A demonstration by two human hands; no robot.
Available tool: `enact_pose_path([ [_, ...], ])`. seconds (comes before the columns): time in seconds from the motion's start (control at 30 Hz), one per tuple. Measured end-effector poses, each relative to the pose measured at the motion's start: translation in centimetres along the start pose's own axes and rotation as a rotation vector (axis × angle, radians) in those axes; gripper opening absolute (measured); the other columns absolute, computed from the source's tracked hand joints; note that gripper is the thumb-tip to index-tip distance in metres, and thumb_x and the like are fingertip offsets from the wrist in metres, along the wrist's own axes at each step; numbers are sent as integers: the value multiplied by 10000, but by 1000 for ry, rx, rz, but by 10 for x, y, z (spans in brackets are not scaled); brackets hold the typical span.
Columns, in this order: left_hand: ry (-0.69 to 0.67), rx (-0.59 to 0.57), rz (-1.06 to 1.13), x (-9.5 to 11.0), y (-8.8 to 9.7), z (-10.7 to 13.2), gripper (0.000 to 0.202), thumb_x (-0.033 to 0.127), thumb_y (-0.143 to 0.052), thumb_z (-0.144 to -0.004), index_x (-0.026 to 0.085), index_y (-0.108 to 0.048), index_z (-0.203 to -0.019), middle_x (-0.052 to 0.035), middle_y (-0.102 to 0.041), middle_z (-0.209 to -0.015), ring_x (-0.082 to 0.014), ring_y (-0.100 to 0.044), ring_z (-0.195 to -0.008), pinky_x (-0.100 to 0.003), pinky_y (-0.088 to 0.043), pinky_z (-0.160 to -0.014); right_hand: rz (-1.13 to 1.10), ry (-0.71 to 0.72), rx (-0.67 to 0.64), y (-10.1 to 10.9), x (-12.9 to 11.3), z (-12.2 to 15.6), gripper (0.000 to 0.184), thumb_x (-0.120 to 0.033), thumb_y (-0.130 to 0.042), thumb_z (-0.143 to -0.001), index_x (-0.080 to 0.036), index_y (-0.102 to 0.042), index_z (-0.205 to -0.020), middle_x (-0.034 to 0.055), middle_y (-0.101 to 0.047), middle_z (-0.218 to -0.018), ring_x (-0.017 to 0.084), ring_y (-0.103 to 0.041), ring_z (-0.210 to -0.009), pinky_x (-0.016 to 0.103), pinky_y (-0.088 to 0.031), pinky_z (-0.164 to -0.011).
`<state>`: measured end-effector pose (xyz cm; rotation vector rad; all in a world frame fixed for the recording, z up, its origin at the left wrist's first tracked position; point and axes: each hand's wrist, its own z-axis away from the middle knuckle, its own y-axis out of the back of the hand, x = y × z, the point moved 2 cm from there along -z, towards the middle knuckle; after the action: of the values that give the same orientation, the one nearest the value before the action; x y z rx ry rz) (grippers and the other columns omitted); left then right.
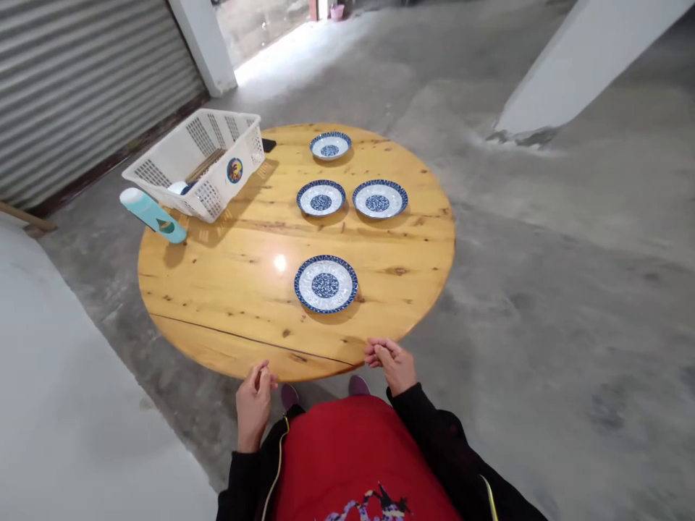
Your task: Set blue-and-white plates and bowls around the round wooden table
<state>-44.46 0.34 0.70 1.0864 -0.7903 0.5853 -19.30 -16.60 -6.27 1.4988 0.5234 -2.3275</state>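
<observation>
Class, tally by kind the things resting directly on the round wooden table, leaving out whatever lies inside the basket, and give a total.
Blue-and-white plates: 4
White basket: 1
Turquoise cylinder: 1
Dark object beside the basket, too small to identify: 1
Total: 7

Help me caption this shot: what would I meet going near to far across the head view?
Left hand and right hand → nearest blue-and-white plate → middle-left plate beside middle-right plate → farthest plate → pink container.
</observation>
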Motion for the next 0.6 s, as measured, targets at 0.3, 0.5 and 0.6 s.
enact_pose_path([
  [0.3, -63, -130, 28, -50, 77, -57, 495, 573, -527, -833, 169, -690, -1068, -65, -759, -763, -243, -720, -651, -370, -576, -694, -14, 46, -12, -112, 2, 33, 366, -508, -766, -640, -181, -692, -788, 37, -713, -645, 153, -639, -482, 255, -516, -445],
  [0.5, -78, -268, 8, -57, 90, -82, 551, 615, -492, -821, 175, -698, -1081, -64, -769, -772, -245, -731, -683, -363, -571, -722, 29, 157, -3, -149, -44, -8, 249, -383, -735, -649, -177, -702, -785, 25, -725, -646, 137, -649, -500, 225, -517, -449],
  [0.6, -35, -263, 32, -62, 88, -95, 613, 680, -500, -782, 174, -704, -1061, -62, -763, -753, -245, -729, -676, -362, -578, -727, 72, 153, 41, -159, -80, -62, 146, -272, -738, -663, -164, -680, -742, 20, -705, -614, 124, -633, -476, 200, -496, -419],
])
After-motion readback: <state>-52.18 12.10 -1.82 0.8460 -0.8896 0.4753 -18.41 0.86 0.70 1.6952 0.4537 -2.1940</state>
